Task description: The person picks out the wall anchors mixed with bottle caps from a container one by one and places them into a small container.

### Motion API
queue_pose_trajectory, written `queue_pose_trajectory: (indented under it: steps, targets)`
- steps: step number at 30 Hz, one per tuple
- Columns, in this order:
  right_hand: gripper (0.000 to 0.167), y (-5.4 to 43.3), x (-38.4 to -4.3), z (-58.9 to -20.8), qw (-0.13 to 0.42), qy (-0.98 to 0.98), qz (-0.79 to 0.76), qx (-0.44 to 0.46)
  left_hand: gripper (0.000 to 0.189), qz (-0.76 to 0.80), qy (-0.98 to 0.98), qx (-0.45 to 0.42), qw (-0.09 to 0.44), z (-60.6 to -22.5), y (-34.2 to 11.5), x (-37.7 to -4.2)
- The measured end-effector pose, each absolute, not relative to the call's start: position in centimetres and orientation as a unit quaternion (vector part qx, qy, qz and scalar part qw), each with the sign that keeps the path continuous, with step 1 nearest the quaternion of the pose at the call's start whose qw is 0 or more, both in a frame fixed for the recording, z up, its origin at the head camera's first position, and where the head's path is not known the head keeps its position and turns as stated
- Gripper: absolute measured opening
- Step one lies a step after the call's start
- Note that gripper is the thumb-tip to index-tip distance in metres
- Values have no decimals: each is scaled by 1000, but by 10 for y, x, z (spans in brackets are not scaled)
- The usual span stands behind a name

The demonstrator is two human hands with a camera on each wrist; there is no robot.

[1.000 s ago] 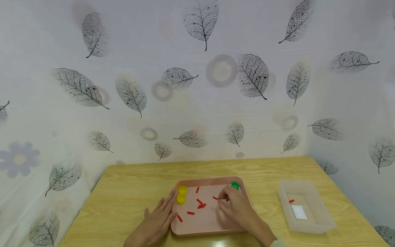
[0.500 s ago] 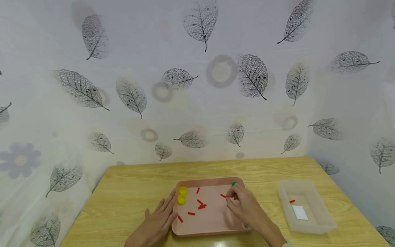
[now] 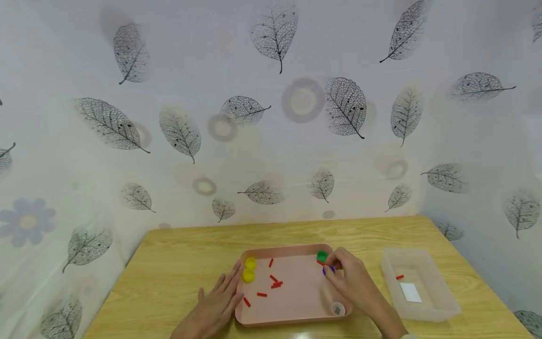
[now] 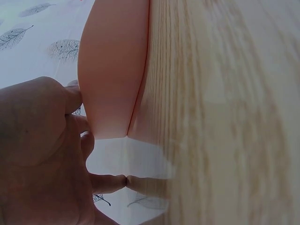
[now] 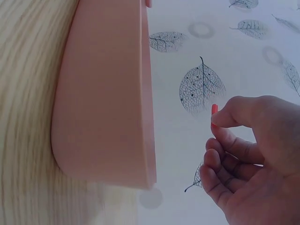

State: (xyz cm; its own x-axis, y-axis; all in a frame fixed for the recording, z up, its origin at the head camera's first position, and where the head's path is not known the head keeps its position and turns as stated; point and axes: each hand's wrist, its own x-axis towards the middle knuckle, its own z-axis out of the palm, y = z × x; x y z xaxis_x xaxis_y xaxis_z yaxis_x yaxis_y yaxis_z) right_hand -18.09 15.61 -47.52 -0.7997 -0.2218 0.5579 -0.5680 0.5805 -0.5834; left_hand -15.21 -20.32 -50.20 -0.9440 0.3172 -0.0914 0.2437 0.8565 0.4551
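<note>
Between thumb and index finger my right hand (image 3: 353, 280) pinches a small red stick (image 5: 214, 111), held over the right side of the pink tray (image 3: 296, 296). Beneath those fingertips sits a blue round piece (image 3: 326, 271), partly hidden, with a green round cup (image 3: 322, 255) just behind it in the corner. My left hand (image 3: 215, 296) lies with straight fingers along the tray's left rim. Near it, two yellow round pieces (image 3: 249, 275) stand inside the tray. Several loose red sticks (image 3: 273, 278) are scattered across the tray's left and middle.
A small round white container (image 3: 338, 309) sits in the tray's front right corner. To the right stands a translucent bin (image 3: 427, 313) holding a red stick (image 3: 400, 277) and a white card (image 3: 410, 292). A leaf-patterned curtain (image 3: 271, 141) hangs behind the wooden table (image 3: 186, 249).
My right hand has moved right with the red stick, from the tray's middle to its right side, uncovering the blue piece and the white container. The left hand has stayed in place.
</note>
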Motion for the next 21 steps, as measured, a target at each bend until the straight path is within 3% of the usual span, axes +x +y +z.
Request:
queue_pose_trajectory:
  steps: [21]
  targets:
    - [28, 199, -187, -469, 295, -875, 332, 195, 65, 226, 960, 149, 72, -505, -205, -152]
